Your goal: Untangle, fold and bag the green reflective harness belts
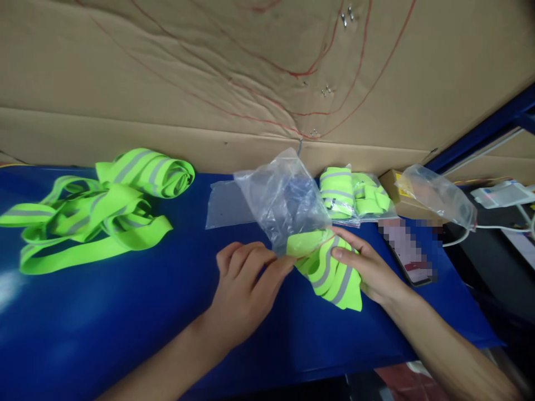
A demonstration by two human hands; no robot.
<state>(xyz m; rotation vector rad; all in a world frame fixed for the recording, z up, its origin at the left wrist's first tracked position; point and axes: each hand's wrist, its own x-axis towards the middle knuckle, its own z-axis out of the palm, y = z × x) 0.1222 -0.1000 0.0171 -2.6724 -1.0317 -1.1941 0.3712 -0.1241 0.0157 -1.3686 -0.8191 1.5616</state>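
Note:
My right hand (365,262) grips a folded bundle of neon yellow-green reflective strap (330,273) with grey stripes. One end of that bundle is inside the mouth of a clear plastic bag (284,195); the rest sticks out toward me. With its fingertips pinched, my left hand (251,273) holds the bag's edge at the left side of the opening. The bag stretches away from my hands toward the cardboard wall. Farther left on the blue table lie a loose tangle of the same strap (83,223) and a thick roll of strap (146,170).
Another flat clear bag (229,206) lies behind my left hand. Bagged straps (337,192) stand at the back, beside a small cardboard box (401,197) with a clear plastic bag on it. A phone (405,250) rests right of my right hand. The cardboard wall (188,83) bounds the blue table (125,323).

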